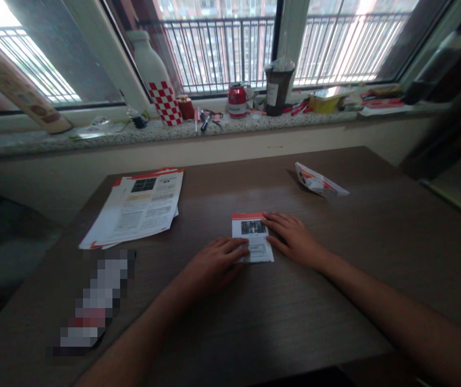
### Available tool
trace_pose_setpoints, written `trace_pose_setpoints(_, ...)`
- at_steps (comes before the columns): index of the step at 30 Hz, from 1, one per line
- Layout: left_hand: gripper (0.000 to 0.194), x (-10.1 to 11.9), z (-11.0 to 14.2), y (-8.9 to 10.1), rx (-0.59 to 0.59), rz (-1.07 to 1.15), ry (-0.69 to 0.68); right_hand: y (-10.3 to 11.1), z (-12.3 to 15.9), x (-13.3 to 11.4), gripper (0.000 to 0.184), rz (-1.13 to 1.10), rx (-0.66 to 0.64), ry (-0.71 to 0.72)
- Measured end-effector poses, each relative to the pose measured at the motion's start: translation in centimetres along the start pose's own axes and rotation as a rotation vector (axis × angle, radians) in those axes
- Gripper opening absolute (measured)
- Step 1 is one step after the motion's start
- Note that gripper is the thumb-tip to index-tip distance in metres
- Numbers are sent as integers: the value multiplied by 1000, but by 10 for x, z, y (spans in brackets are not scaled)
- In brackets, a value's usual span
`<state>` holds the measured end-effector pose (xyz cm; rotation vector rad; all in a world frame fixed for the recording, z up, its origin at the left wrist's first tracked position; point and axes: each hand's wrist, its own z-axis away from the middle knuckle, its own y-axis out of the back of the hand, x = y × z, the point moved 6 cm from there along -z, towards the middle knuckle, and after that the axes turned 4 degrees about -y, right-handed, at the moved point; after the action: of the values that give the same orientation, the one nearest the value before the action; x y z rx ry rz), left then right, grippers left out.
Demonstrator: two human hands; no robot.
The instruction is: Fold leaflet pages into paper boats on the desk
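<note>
A small folded sheet of printed paper (259, 248) lies on the table before me, with an orange-red band at its top edge and a dark picture below that. The fingers of my left hand (219, 260) rest over its lower left part, stretched out and close together; the thumb is hidden. On the other side my right hand (295, 239) lies with its fingers extended and apart, the tips touching the paper's right edge. Neither hand is closed around it.
A stack of printed sheets (141, 209) lies at the table's (222, 333) left. Below it is a pixelated object (95, 301). A folded paper boat (321, 183) stands at the back right. The windowsill holds a red can (237, 101), a dark cup (277, 88) and a checkered bottle (163, 99).
</note>
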<state>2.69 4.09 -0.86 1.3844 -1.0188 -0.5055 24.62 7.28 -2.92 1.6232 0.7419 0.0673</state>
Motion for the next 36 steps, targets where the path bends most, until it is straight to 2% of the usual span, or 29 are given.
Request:
trace_pose_setpoints(8,20,0,-3,8,117,-74,38,14,1,-14,34,-119,75,80)
trace_pose_setpoints(13,17,-6,-4,11,156,-125,137,19,4,-25,22,-183,102,135)
trace_pose_setpoints(15,19,-8,-4,12,175,-147,184,18,6,-30,21,-192,71,194)
trace_pose_setpoints(20,24,-14,-2,17,227,-141,283,13,10,-41,33,-167,-42,341)
trace_pose_setpoints(24,24,-19,-1,18,250,-81,342,7,13,-47,41,-56,-116,384)
trace_pose_setpoints(27,16,-22,2,21,303,-29,373,2,14,-49,42,-26,-156,392)
trace_pose_setpoints(30,17,-18,1,23,310,-39,283,-1,13,-48,43,-45,-185,382)
trace_pose_setpoints(33,28,-6,-2,23,230,-128,135,-1,11,-46,43,-72,-211,369)
trace_pose_setpoints(36,22,2,-2,25,201,-186,77,0,11,-43,42,-88,-215,359)
